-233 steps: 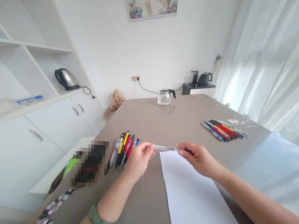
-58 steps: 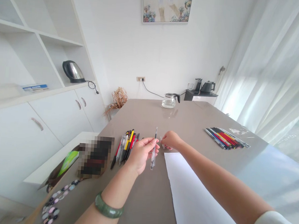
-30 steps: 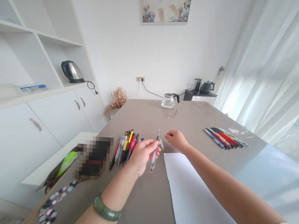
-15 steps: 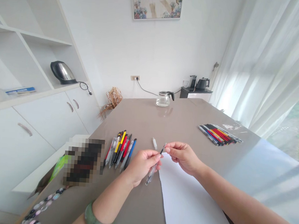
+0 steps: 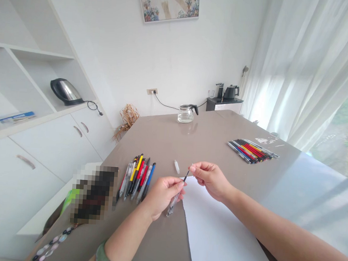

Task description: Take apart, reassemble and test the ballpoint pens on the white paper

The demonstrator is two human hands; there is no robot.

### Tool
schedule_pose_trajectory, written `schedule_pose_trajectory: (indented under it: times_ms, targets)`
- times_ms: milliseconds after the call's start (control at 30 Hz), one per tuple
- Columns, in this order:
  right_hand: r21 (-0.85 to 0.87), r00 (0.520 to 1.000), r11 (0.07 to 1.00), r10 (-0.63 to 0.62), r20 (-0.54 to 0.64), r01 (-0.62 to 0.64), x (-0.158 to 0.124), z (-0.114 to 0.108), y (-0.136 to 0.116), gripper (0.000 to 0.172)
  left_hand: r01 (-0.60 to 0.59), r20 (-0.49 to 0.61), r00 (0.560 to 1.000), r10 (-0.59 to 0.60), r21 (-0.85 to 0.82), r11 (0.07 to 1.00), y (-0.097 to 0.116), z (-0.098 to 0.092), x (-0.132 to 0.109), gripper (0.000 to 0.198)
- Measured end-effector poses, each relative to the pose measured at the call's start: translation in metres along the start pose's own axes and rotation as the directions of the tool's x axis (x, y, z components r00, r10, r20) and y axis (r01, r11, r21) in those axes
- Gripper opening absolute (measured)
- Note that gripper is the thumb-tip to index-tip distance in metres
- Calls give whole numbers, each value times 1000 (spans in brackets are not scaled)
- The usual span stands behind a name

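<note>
My left hand [image 5: 166, 195] is closed around a clear pen barrel [image 5: 171, 208], which slants down toward me. A dark pen refill [image 5: 186, 176] sticks out of the barrel's upper end. The thumb and forefinger of my right hand [image 5: 208, 176] pinch at the refill's tip; whether a small spring sits there is too fine to tell. Just beyond my left hand, a small clear-white pen part [image 5: 176, 166] lies on the table. Under my right hand and forearm is a sheet of white paper [image 5: 217, 233].
Loose pens [image 5: 136, 177] lie left of my left hand; a neat row of pens [image 5: 251, 152] lies at the right, near white scraps [image 5: 265, 141]. A glass pot [image 5: 185, 114] stands at the table's far side. A beaded strap [image 5: 52, 246] runs along the left edge.
The view has turned slightly to the right. My right fingers have stayed at the refill's tip, and a bit more of the dark refill shows between my hands.
</note>
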State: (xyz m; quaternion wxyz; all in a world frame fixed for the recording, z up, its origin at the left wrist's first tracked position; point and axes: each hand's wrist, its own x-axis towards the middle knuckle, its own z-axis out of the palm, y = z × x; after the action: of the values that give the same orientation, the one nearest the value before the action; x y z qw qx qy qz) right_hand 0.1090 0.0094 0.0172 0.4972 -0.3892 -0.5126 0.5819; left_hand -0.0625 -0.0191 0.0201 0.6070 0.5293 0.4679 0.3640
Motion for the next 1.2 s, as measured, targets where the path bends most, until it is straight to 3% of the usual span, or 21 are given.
schedule_pose_trajectory:
  times_ms: [67, 133, 267, 467, 667, 867, 1200]
  targets:
    - [-27, 995, 998, -52, -90, 50, 6, -8, -2, 28, -14, -32, 999, 13, -29, 999, 1, 0, 0, 29]
    - [-211, 988, 977, -42, -147, 10, 17, -17, -5, 27, -45, -75, 996, 40, -65, 997, 2, 0, 0, 28]
    - [-638, 978, 742, 130, -162, -205, 46, -22, -7, 19, -120, -143, 984, 107, -89, 989, 5, -4, -1, 29]
    - [-861, 958, 432, 210, -193, -269, 89, 2, 5, 13, -158, -172, 975, 139, -104, 982, 5, -10, 0, 28]
    - [-952, 940, 202, 300, -164, -231, 102, 7, 14, 12, -166, -156, 977, 148, -111, 980, 6, -11, -2, 25]
    - [-975, 921, 117, 366, -133, -187, 99, 7, 8, 20, -157, -163, 977, 138, -113, 981, 9, -11, -3, 25]
    - [-982, 910, 91, 396, -119, -168, 92, 12, -3, 24, -186, -159, 973, 170, -93, 978, 5, -12, -1, 25]
